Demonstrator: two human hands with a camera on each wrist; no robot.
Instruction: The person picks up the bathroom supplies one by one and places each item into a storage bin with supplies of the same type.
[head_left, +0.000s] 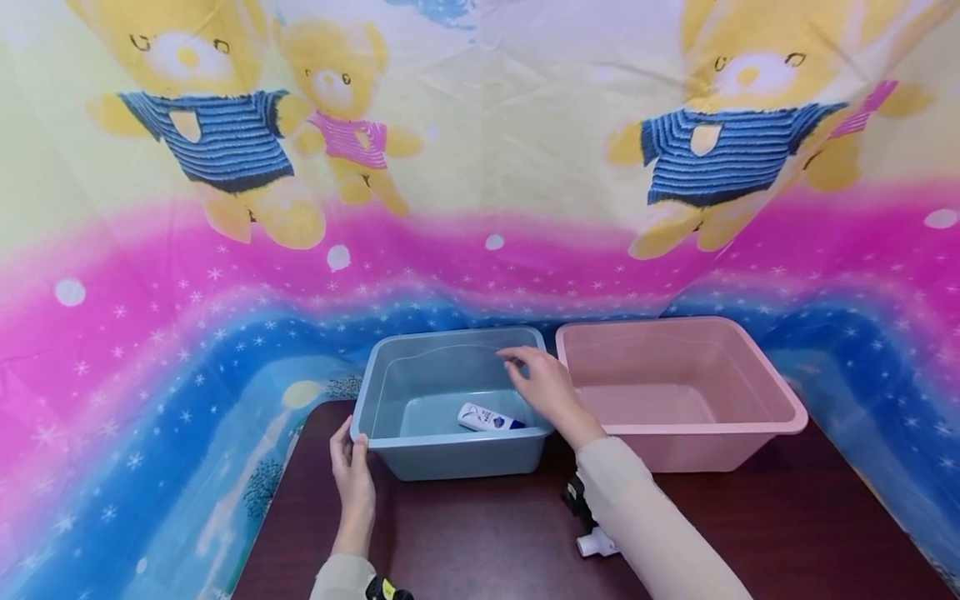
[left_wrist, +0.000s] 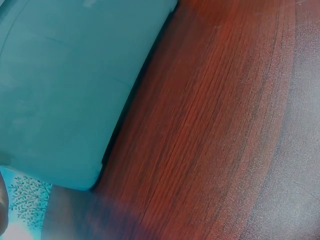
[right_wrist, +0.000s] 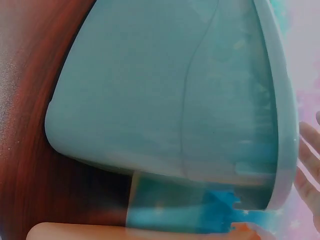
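A blue-grey plastic basin (head_left: 472, 454) stands on the dark wooden table; its outer wall (left_wrist: 75, 75) fills much of the left wrist view. Inside it, towards the front right, lies a white squeeze tube (head_left: 483, 418) with a dark blue end. My left hand (head_left: 354, 479) holds the basin's front left corner, thumb at the rim and fingers along the outer side. Above the basin's right part, my right hand (head_left: 543, 385) hovers with fingers loosely bent and nothing held. Its fingers (right_wrist: 309, 155) show past the rim in the right wrist view.
A pink basin (head_left: 712, 450) stands right beside the blue one. Under my right forearm sits a small white object (head_left: 596, 543) with a black part, partly hidden. A bear-patterned cloth (head_left: 487, 167) hangs behind and around the table (head_left: 465, 542).
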